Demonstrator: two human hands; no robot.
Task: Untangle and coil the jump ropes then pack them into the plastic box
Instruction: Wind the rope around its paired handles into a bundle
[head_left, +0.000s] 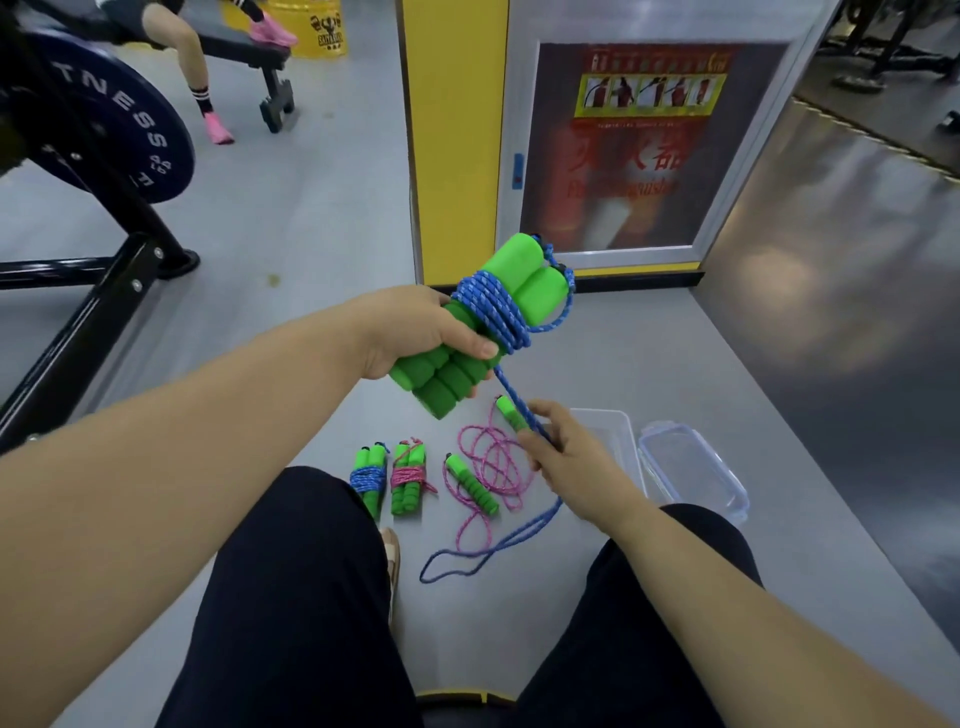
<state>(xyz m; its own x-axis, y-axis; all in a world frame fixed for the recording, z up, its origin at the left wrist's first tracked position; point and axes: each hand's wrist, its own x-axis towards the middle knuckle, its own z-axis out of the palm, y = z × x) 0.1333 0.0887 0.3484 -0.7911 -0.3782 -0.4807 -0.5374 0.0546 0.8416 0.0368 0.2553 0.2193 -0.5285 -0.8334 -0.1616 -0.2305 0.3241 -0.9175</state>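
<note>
While the third rope is only partly wound, we record the task as roughly half done. The left hand (415, 332) holds the lower end of a pair of green handles (519, 270) up above the floor (675, 364), its fingers and thumb curled round them. Several turns of blue rope (493, 312) already circle the handles. The remainder runs down through the right hand (566, 457), whose fingers pinch it just below the bundle, and trails in a slack loop on the floor between the person's knees.

Two finished items lie side by side on the floor near the left knee: a blue bundle (370, 480) and a pink bundle (409, 478). Just to their right a pink rope (493, 467) lies loose and uncoiled, its two handles apart.

The plastic box (621, 423) sits on the floor toward the right-hand wall, partly hidden behind the right hand, with what we take to be its lid (696, 467) just beside it. We see nothing inside the box.

Outstanding, in our judgement: finish this winding, coil the pink rope, pack all four.
</note>
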